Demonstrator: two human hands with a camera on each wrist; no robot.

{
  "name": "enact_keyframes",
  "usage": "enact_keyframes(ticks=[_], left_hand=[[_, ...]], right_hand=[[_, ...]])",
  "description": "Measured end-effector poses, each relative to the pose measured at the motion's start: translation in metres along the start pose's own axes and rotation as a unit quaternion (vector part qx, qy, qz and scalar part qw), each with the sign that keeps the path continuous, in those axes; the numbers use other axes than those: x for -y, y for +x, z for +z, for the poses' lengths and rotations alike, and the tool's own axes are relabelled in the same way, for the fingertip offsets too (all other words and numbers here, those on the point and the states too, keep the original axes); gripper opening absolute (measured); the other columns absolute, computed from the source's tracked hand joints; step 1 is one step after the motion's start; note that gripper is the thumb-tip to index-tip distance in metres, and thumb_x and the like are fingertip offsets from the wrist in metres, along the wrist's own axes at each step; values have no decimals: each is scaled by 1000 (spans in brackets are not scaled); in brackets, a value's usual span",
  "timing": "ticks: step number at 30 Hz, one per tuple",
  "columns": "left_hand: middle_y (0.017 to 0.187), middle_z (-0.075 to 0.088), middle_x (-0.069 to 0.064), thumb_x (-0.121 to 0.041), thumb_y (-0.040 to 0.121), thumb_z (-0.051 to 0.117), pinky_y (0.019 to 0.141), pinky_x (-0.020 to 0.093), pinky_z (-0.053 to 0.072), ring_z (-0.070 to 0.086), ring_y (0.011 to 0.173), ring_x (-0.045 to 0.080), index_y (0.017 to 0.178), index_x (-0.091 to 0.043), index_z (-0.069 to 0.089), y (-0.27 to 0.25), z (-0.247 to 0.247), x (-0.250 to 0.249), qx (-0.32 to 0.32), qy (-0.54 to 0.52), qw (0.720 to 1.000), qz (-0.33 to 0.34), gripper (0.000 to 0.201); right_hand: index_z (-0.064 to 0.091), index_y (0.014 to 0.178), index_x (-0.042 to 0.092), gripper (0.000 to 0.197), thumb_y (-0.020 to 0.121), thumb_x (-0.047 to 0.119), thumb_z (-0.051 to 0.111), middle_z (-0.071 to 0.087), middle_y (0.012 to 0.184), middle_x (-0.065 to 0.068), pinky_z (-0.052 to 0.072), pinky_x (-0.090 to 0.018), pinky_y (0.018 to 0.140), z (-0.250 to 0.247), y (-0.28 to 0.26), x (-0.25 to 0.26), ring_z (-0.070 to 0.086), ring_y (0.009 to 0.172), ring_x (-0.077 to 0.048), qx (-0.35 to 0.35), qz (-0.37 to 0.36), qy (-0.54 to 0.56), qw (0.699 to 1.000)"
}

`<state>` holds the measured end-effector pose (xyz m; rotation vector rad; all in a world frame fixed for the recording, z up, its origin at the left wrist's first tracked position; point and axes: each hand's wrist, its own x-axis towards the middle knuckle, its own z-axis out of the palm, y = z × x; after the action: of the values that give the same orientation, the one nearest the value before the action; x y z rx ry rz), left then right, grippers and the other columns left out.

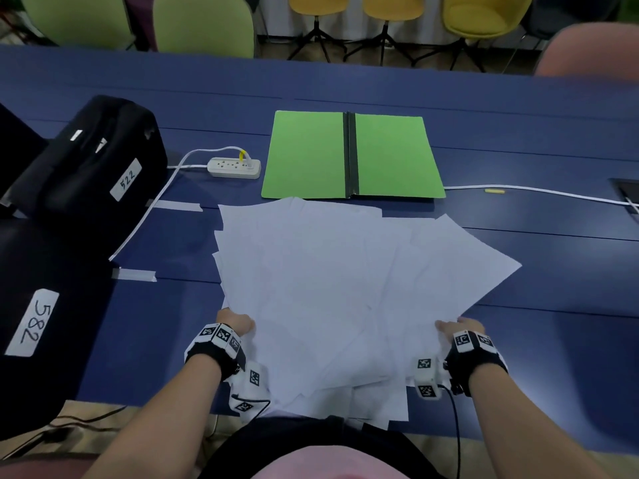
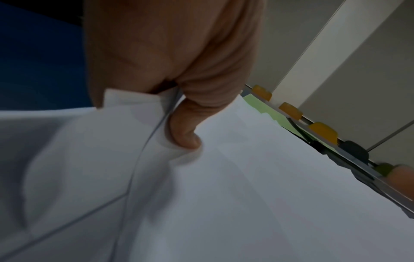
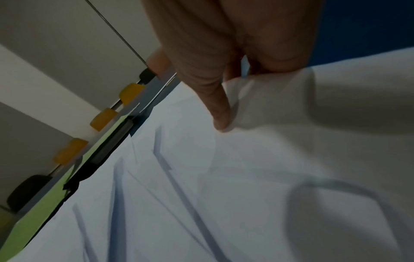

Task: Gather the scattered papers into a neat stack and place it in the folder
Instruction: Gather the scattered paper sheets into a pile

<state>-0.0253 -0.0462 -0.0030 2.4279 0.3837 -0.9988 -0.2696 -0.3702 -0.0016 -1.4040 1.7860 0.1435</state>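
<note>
A fanned, uneven pile of white papers (image 1: pixel 345 288) spreads over the blue table (image 1: pixel 536 357), its near edge hanging past the table's front. My left hand (image 1: pixel 238 323) grips the pile's left side, thumb on top (image 2: pixel 183 134) and fingers hidden under the sheets (image 2: pixel 246 177). On the pile's right side my right hand (image 1: pixel 456 330) pinches the papers (image 3: pixel 224 177) with its thumb (image 3: pixel 219 113) pressed on top. Beyond the pile a green folder (image 1: pixel 352 155) lies open and flat, a black spine down its middle.
Two black cases labelled 522 (image 1: pixel 100 160) and 582 (image 1: pixel 38 323) stand at the left. A white power strip (image 1: pixel 234 167) and its cable (image 1: pixel 536 191) lie beside the folder. Green and yellow chairs (image 1: pixel 390 8) line the far side.
</note>
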Motion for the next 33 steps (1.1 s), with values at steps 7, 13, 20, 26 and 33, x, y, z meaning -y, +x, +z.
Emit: enact_keyframes(ticks=[7,13,20,26,33], left_hand=[[102,57,18,-3,88,56,75,24,36,47,86,25,122,11,54,-3,2,2,10,44,999,-11,37],[106,61,6,-12,96,39,80,21,43,51,103,23,131,-3,51,4,3,5,-3,20,1000,8,38],[136,47,16,-19,72,75,85,34,41,51,110,30,132,4,45,5,0,10,44,-146,987,-52,71],[149,38,14,-34,59,89,108,40,39,43,134,31,145,3,26,11,1,11,33,-150,987,-47,113],[138,49,21,-33,78,75,103,35,43,50,127,32,134,8,43,15,3,6,14,-4,999,-38,76]], right_hand=[[54,106,0,23,84,7,56,54,121,-25,40,-32,79,8,13,0,55,98,-36,-64,-59,26,996],[59,90,-2,20,77,11,67,40,130,-23,43,-37,86,-2,13,10,53,107,-40,-64,-100,-74,990],[43,129,-1,70,72,20,78,53,130,-21,44,-43,93,-5,7,24,52,119,-39,-5,-140,-75,987],[58,119,-1,47,79,19,73,63,116,-12,46,-32,85,12,-1,29,59,99,-29,135,-126,-78,980],[51,130,0,56,87,32,64,57,129,-14,39,-31,97,25,-21,20,54,121,-31,143,-157,-30,977]])
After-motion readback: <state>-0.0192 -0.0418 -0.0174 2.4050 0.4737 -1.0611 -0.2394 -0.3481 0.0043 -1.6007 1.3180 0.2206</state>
